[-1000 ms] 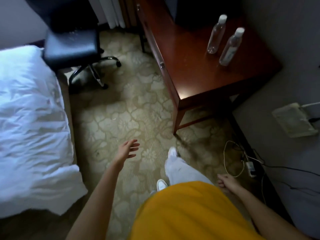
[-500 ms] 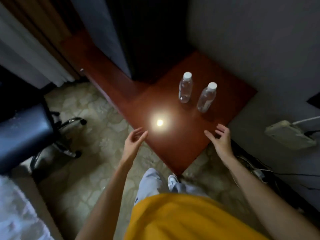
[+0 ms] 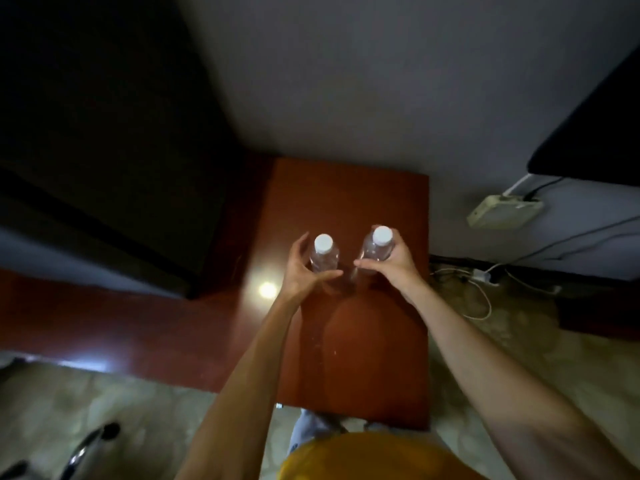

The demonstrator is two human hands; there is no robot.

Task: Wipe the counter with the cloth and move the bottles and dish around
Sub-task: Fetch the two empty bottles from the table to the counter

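Two clear plastic bottles with white caps stand side by side on the reddish-brown wooden counter. My left hand curls round the left bottle, thumb in front and fingers behind it. My right hand grips the right bottle just below its cap. Both bottles look upright. No cloth or dish is in view.
A dark cabinet rises at the left of the counter, and a grey wall stands behind it. A white box with cables hangs on the wall at right. A power strip lies on the carpet. A chair base sits at lower left.
I have stepped up to the counter. Both hands rose from near the counter's front edge and closed round the two bottles.
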